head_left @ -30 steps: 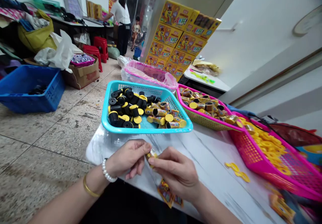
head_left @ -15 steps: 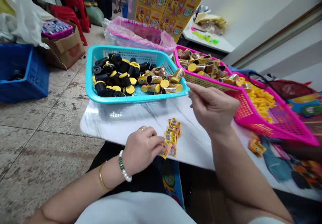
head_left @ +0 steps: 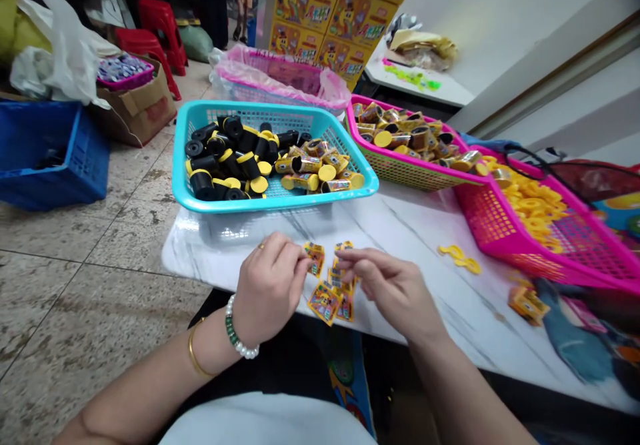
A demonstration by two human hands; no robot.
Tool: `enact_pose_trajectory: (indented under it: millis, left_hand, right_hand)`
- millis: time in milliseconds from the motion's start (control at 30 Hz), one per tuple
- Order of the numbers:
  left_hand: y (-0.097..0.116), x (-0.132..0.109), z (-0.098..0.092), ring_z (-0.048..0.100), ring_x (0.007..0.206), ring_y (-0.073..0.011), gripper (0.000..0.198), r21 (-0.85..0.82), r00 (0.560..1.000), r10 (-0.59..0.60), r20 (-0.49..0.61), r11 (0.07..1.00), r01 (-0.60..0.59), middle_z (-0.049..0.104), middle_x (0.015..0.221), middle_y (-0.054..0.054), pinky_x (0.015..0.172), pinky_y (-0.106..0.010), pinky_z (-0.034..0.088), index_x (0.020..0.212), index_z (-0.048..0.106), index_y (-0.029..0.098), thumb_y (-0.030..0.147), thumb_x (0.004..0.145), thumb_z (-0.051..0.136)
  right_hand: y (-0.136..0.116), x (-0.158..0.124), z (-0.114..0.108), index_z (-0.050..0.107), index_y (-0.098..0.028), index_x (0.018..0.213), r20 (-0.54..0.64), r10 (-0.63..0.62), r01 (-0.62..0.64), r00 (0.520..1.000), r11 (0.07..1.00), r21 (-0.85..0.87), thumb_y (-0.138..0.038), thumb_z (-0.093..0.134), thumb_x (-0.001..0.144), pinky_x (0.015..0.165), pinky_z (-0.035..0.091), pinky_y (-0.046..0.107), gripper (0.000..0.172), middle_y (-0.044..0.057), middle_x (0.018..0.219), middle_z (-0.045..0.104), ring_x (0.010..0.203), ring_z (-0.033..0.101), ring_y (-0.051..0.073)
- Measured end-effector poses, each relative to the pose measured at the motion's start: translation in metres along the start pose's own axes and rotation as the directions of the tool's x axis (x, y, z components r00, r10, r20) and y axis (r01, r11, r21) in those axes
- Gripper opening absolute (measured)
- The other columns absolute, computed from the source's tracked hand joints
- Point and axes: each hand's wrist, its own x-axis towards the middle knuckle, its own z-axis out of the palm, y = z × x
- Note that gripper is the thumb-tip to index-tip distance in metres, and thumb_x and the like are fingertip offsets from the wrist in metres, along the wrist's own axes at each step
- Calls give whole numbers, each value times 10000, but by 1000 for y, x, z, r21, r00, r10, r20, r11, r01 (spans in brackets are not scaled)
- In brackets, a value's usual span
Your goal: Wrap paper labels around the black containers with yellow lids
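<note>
Partly, our left fingers (head_left: 299,273) hid their pinched, printed yellow label (head_left: 316,258); whether our right fingers (head_left: 361,256) gripped, we couldn't tell.

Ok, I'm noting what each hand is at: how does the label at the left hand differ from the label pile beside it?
The single label is at the fingertips of the left hand; the label pile has the right hand over its far part. The single label is one piece, the label pile several overlapping ones. Both are yellow with coloured print.
</note>
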Motion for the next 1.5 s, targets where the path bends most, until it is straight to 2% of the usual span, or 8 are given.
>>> enact_pose_trajectory:
  millis: [167,333,467,733,1000,1233,1367,1500]
  left_hand:
    - [1,1,-10,618,807,-181,84,-58,997,35,-65,998,-38,648,893,-75,725,-301,526,927,655,154,151,956,577]
    - [3,-4,-34,562,669,-118,74,-333,951,-255,-174,924,187,634,781,-12,628,-236,479,866,648,180,135,919,620]
    - [3,-6,-47,570,631,-116,185,-449,903,-411,-127,836,317,644,697,-7,562,-229,435,752,667,180,197,931,624]
    - [-4,-6,-42,592,659,-126,155,-637,826,-564,-23,645,422,674,756,-39,563,-226,467,834,781,172,312,870,726]
    - [-8,0,-41,535,573,-90,106,-773,723,-687,72,420,476,694,756,-51,497,-196,442,755,802,159,248,701,822]
    - [-24,2,-46,418,476,-19,170,-871,626,-764,158,191,452,667,738,-23,371,-131,269,688,767,136,283,668,851]
    - [-28,0,-49,393,383,-7,295,-884,548,-820,166,122,451,659,642,9,339,-118,278,843,732,124,311,661,870]
    - [-27,0,-50,463,369,-31,419,-916,507,-849,145,78,394,716,725,13,342,-131,364,903,596,171,302,641,895]
  right_hand:
    - [-19,11,35,706,-180,718,200,56,-93,978,980,177,-541,679,860,467,504,227,388,6,604,667,504,592,124]
    - [-27,16,49,647,-181,687,142,165,-187,976,971,150,-556,658,868,393,425,211,417,-8,513,605,415,512,107]
    - [-30,16,58,620,-188,661,48,87,-93,995,987,132,-564,620,901,399,442,209,447,-12,494,577,410,528,109]
    - [-33,13,69,605,-199,654,22,-160,161,987,987,-29,-399,535,994,447,430,225,401,-10,533,585,466,560,116]
    - [-33,21,71,571,-202,694,70,-528,526,846,808,-266,-169,541,978,543,417,236,288,-11,614,565,556,547,112]
    - [-49,50,73,562,-200,727,247,-640,684,728,702,-199,-130,528,980,527,386,228,265,-16,619,523,556,499,110]
    - [-57,58,79,559,-198,707,303,-674,737,674,638,-222,-131,539,974,530,386,237,277,-10,611,522,556,494,116]
    - [-60,58,87,606,-187,798,265,-710,757,652,593,-273,-102,555,961,587,438,243,190,23,686,639,612,569,128]
